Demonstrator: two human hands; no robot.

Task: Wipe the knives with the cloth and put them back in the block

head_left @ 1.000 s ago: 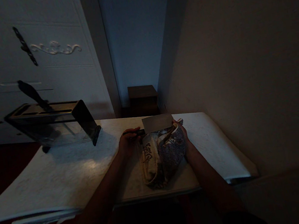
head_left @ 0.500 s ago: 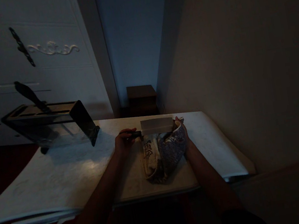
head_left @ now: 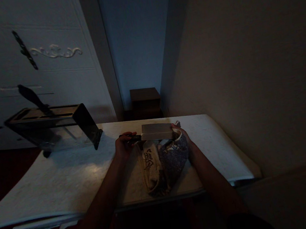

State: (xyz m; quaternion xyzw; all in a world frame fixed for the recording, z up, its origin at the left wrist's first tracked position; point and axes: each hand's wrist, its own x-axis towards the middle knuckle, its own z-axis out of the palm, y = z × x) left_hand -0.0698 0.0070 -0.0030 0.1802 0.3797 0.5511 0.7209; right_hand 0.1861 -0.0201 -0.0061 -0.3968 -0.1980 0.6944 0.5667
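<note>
A cleaver (head_left: 157, 131) with a broad grey blade lies level across the middle of the view. My left hand (head_left: 123, 145) is closed round its dark handle. At the blade's other end, my right hand (head_left: 184, 134) is closed on a patterned cloth (head_left: 174, 157), which wraps near the blade's tip. The cloth hangs down from there in folds, one side dark grey and the other pale with dark markings. Most of my right hand's fingers are hidden behind the cloth and blade.
A knife block (head_left: 84, 121) with clear sides stands on the left of the white table (head_left: 92, 174), one black-handled knife (head_left: 32, 96) upright in it. White cabinets (head_left: 60, 80) rise behind it. A wall (head_left: 251, 75) runs along the right, and a small brown box-like piece (head_left: 144, 94) stands beyond the table.
The cleaver, the cloth and both hands have shifted slightly left. The blade's face has tilted a little, and my right hand with the cloth has moved in along it.
</note>
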